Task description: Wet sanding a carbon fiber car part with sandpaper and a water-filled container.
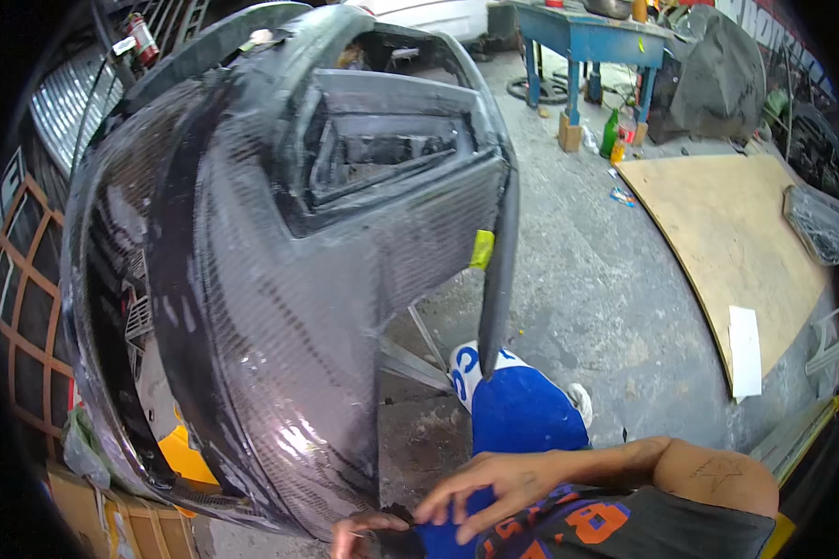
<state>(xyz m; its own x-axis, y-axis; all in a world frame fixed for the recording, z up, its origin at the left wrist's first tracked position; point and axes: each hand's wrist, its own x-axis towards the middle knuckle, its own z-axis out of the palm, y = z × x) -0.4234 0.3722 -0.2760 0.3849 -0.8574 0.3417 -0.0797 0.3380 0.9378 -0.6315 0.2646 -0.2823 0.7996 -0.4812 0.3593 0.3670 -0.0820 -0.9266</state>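
Nearest, bottom centre of the frame: right hand (496, 483), palm down, fingers loosely spread, nothing visible in the grasp. To the left of it, at the bottom edge: left hand (350, 535), fingers slightly bent, partly cut off. Beside those fingers, a dark object (390, 542); cannot tell whether worn or held, so grip undetermined.

Close behind, lower centre to lower right: blue shorts (527, 410), dark shirt (643, 512) with orange print.

Just beyond the fingers, filling left and centre of the frame: large grey-black panel (289, 298), curved, woven-looking, bright glare toward the near end. Contact between left hand and near end not discernible. Metal stand (415, 365) partly visible underneath, centre. Yellow-green tape (482, 250) on the panel's right edge.

Step in hand, as judged: hands close together at the panel's near end, probably readying or adjusting the dark object rather than working the surface. Next move, as judged, to call for: parting the hands, a settled grip, then even, light contact along the curve, clear of the tape.

Farther, lower left: yellow container (185, 454) below the panel's side. Right: tan board (708, 233) with white sheet (744, 352) on top. Farthest, upper right: green bottle (610, 132) near blue workbench (587, 42).
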